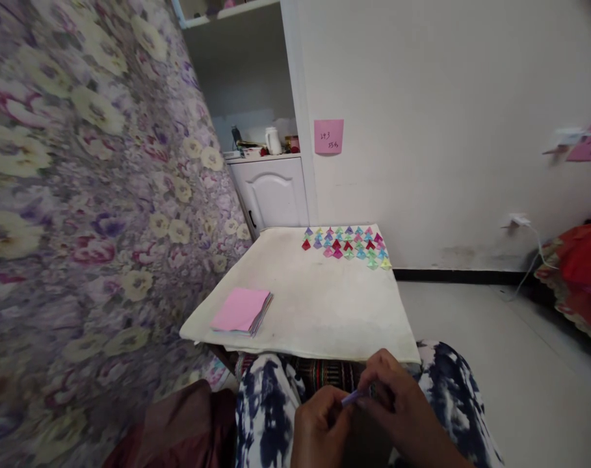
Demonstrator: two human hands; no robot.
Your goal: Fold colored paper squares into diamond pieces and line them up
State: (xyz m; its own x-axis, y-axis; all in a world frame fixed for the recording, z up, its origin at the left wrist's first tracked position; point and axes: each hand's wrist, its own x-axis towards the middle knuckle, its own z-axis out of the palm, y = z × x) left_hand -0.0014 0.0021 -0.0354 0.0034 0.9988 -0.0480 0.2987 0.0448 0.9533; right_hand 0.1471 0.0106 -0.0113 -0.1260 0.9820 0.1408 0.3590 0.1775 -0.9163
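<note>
Nearest, we list a left hand [322,419] and a right hand [397,403], fingers pinched narrowly on a small purple paper strip [350,398], held between them above the lap. Next, we enter navy-and-white trousers [266,406]. Beyond: one table [309,299], cream-covered, faintly marked; on its near left, a stack of square paper [241,310], pink uppermost; along its far right, rows of multicoloured folded pieces [344,244]. Flanking, we note a floral surface [105,214] at left and a pale floor [471,318] at right. Farthest: a white cabinet [274,190] bearing a white jug [273,140], and a plain wall [436,130] with a handwritten pink note [329,136].
</note>
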